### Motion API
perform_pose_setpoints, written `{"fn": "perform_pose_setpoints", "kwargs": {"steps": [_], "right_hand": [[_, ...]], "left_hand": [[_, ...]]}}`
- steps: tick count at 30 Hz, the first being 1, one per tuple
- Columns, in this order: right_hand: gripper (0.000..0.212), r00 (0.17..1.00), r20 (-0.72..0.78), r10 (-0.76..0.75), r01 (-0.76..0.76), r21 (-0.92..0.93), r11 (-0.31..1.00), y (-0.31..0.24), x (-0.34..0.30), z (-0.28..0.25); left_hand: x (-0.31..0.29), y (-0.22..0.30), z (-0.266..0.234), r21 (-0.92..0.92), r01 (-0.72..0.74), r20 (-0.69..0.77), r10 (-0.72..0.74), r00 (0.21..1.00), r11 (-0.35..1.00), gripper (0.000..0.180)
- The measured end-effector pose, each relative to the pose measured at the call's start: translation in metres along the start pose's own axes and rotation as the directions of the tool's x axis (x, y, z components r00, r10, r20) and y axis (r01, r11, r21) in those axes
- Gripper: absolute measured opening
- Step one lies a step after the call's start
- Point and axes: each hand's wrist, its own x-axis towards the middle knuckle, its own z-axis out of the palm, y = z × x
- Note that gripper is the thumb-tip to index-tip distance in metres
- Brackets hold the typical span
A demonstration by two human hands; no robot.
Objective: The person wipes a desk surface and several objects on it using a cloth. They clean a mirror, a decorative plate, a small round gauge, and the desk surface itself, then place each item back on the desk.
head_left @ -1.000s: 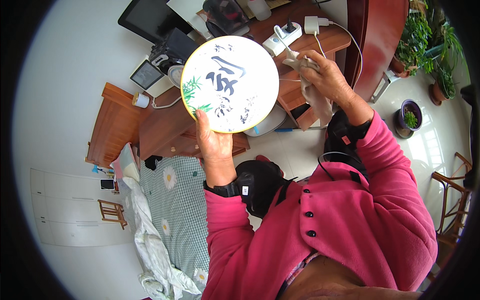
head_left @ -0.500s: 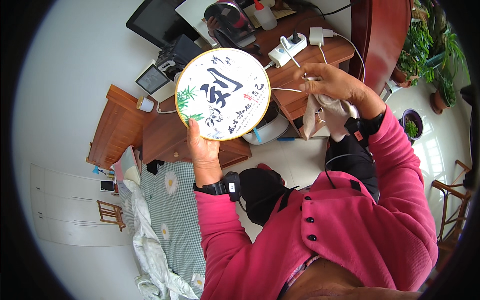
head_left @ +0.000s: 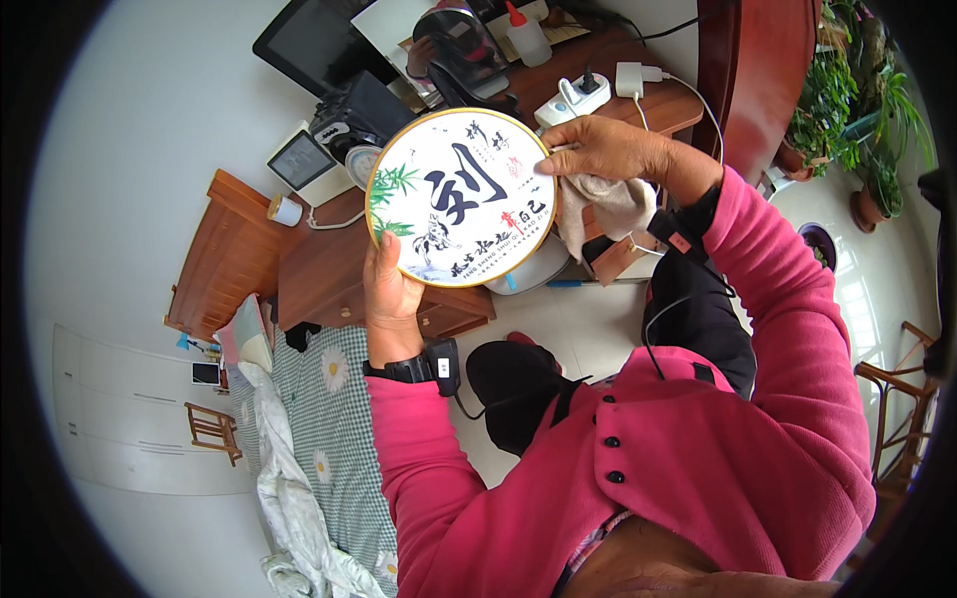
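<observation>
A round white decorative plaque (head_left: pixel 498 239) with a gold rim is held up in front of me, printed with black calligraphy, green bamboo and a small animal figure. My left hand (head_left: pixel 391 289) grips its lower left edge, thumb on the printed face and the other fingers hidden behind. At the right edge, the thumb and fingers of my right hand (head_left: pixel 620 157) close on the rim. A beige cloth (head_left: pixel 610 204) hangs bunched under that same hand, held against its palm.
Behind the plaque, a wooden desk (head_left: pixel 663 105) carries a white power strip (head_left: pixel 573 100), a white bottle with a red cap (head_left: pixel 528 40) and a small screen device (head_left: pixel 304 159). A checked bed (head_left: pixel 344 448) lies left; potted plants (head_left: pixel 877 169) stand right.
My right hand has come left with the cloth and taken hold of the plaque's right rim. The plaque has shifted slightly right and down, still in my left hand.
</observation>
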Motion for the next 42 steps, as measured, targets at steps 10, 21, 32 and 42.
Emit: {"fn": "perform_pose_setpoints", "kwargs": {"steps": [10, 21, 32, 42], "right_hand": [[0.037, 0.953, -0.272, -0.136, 0.06, -0.274, 0.96, -0.011, 0.01, -0.001], [0.045, 0.796, -0.505, -0.333, 0.107, -0.424, 0.899, -0.072, 0.105, -0.088], [0.04, 0.919, -0.379, -0.111, 0.007, -0.267, 0.964, -0.011, 0.133, -0.099], [0.038, 0.953, -0.301, -0.015, -0.056, -0.226, 0.972, 0.028, 0.154, -0.097]], "left_hand": [[0.042, 0.039, 0.013, 0.564, -0.113, -0.004, 0.14, 0.99, 0.818, 0.051], [0.184, 0.118, 0.034, 0.881, -0.215, 0.046, 0.377, 0.925, 0.421, 0.048], [0.222, 0.05, -0.004, 0.81, -0.223, 0.008, 0.37, 0.929, 0.542, 0.036], [0.224, 0.011, -0.024, 0.718, -0.123, -0.062, 0.239, 0.969, 0.685, 0.031]]}}
